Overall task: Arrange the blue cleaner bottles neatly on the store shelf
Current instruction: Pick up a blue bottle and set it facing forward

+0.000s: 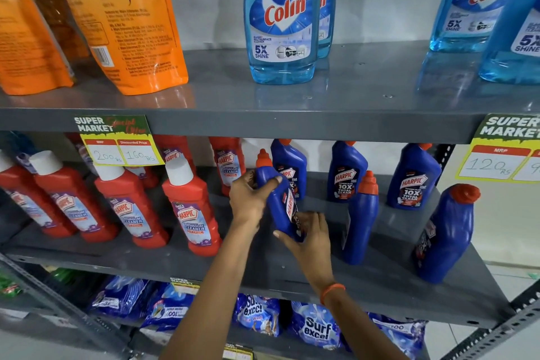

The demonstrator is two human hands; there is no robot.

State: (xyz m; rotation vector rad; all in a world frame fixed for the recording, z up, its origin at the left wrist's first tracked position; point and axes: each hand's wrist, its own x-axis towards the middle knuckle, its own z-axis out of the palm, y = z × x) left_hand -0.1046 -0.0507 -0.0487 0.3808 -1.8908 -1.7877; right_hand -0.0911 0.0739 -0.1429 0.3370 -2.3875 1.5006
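Blue plastic fills both my hands: I hold one Harpic bottle (282, 202) over the middle shelf (263, 269), tilted, its orange cap toward the upper left. My left hand (248, 199) has its fingers clamped around the neck and shoulder, and my right hand (306, 234) is closed under the base, so the bottle does not yet stand on the shelf. I think the danger is in setting it down. A second blue bottle (289, 166) stands just behind it and a third one (362, 219) is near on the right with its label turned away, so a careless push can knock one over, maybe the next ones too. The far right bottle (447, 234) is near the front edge and leans a little; I judge it may fall to the floor if the shelf is bumped. On the blue labels I read "HARPIC" and "10X TOTAL CLEAN". The red bottles (190, 207) on the left say "HARPIC BATHROOM CLEANER". On the top shelf the light blue bottles (282, 17) say "Colin" and "5X SHINE". The price tag (119, 140) says "SUPER MARKET", 200 and 160, another one 120. Below, the packs (317, 327) say "Surf excel".
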